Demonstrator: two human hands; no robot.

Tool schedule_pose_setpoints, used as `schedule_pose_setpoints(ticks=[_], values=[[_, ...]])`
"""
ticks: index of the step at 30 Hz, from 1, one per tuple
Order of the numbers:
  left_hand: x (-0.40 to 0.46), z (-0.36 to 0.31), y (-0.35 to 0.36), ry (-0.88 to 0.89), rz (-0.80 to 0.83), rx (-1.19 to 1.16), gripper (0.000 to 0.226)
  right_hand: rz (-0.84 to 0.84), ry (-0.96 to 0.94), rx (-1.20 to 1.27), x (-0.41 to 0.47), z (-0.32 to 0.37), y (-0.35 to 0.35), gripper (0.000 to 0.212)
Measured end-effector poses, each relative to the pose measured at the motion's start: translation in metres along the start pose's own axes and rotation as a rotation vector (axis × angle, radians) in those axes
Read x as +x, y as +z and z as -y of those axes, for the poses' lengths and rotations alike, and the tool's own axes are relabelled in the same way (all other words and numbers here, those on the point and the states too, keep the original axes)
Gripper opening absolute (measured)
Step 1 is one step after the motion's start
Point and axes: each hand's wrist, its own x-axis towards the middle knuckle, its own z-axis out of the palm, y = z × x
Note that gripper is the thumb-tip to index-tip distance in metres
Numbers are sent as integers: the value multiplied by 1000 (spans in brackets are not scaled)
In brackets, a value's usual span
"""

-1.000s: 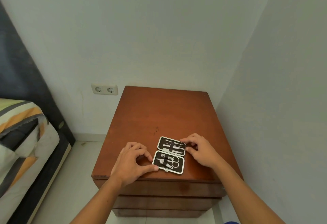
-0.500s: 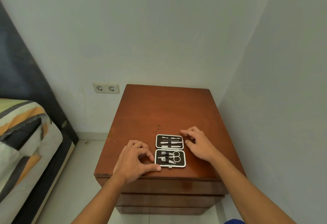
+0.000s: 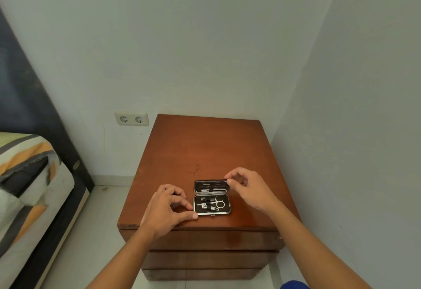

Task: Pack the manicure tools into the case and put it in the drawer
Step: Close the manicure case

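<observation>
A small black manicure case (image 3: 211, 205) with a silver rim lies open near the front edge of the wooden nightstand (image 3: 205, 152). Its near half holds scissors, a clipper and other tools in loops. The far half, the lid (image 3: 210, 186), holds thin tools and is tilted up off the wood. My right hand (image 3: 248, 188) pinches the lid's right far corner. My left hand (image 3: 166, 209) rests at the case's left side, thumb and forefinger touching the near half's edge. The nightstand's drawers (image 3: 205, 259) below are closed.
A double wall socket (image 3: 131, 119) is on the back wall left of the nightstand. A bed with a striped cover (image 3: 27, 186) and dark frame stands at the left. A wall runs close along the nightstand's right side. Tiled floor lies between bed and nightstand.
The case was straightened to sit square to the front edge. My right hand rose and lifted the lid, which lay flat before and now tilts up.
</observation>
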Motion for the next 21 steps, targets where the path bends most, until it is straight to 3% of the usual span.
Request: schedule_pose_setpoints(ticks=[5, 9, 21], values=[[-3, -3, -1, -10, -9, -4, 30, -24, -102, 8, -33, -13, 8, 15], [-4, -5, 0, -33, -3, 21, 23, -15, -252, -134, -48, -29, 19, 16], [-4, 0, 0, -10, 10, 31, 22, -80, -252, -117, -49, -38, 33, 14]])
